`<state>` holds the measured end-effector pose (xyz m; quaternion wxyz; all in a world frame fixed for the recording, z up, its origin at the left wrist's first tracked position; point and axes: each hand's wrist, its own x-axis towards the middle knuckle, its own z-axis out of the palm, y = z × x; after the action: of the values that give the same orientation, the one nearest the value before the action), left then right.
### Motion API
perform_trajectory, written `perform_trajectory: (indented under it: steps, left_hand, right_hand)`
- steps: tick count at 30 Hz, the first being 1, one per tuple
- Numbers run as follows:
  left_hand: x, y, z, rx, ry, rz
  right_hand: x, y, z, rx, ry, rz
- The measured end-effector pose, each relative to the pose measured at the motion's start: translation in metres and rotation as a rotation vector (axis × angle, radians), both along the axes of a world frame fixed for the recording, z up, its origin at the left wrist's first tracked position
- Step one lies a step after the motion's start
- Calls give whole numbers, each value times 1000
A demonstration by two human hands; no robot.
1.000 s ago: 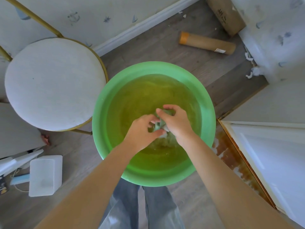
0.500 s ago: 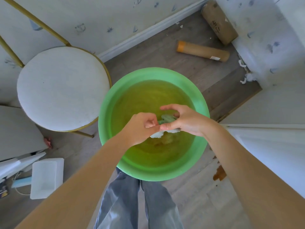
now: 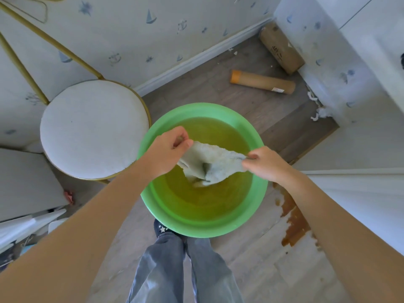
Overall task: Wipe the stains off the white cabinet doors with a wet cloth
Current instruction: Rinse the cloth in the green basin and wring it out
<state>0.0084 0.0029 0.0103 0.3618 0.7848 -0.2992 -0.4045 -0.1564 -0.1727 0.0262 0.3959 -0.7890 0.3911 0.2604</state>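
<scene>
A person stands over a green basin (image 3: 153, 206) that sits on the wood floor (image 3: 258, 270), and there is water in it. Both hands hold a pale wet cloth (image 3: 213, 162) over the middle of the basin. The left hand (image 3: 167, 149) pinches one top corner of the cloth between thumb and fingers, and its other fingers are curled in. The right hand (image 3: 265, 164) pinches the other top corner the same way. The cloth is pulled out wide between the two hands, and its lower part hangs down in folds toward the water. A round white stool (image 3: 91, 130) with gold legs stands just beside the left edge of the basin. A brown cardboard tube (image 3: 262, 84) lies on the floor past the far edge of the basin, near the wall. A brown box (image 3: 281, 48) lies in the far corner of the floor. A brown stain (image 3: 294, 226) marks the floor near the right edge of the basin, next to a white cabinet door (image 3: 358, 193). The person's grey trouser legs (image 3: 185, 270) show at the near edge of the basin.
</scene>
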Motion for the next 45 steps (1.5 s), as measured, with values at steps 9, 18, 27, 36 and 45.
perform_trajectory:
  steps: [9, 18, 27, 36, 45]
  left_hand:
    - [34, -11, 11, 19, -57, -64]
    - [-18, -12, -76, 359, -224, -372]
    - [-24, 4, -116, 712, -351, -493]
    - [-42, -8, -107, 489, -191, -371]
    - [-99, -14, -65, 51, 88, -115]
  right_hand:
    - [14, -5, -2, -180, -381, -218]
    - [8, 43, -97, -260, -114, 216]
    - [-2, 43, -127, -281, 140, 282]
    - [0, 45, -120, 14, 81, -59]
    - [9, 65, -91, 271, -180, -816]
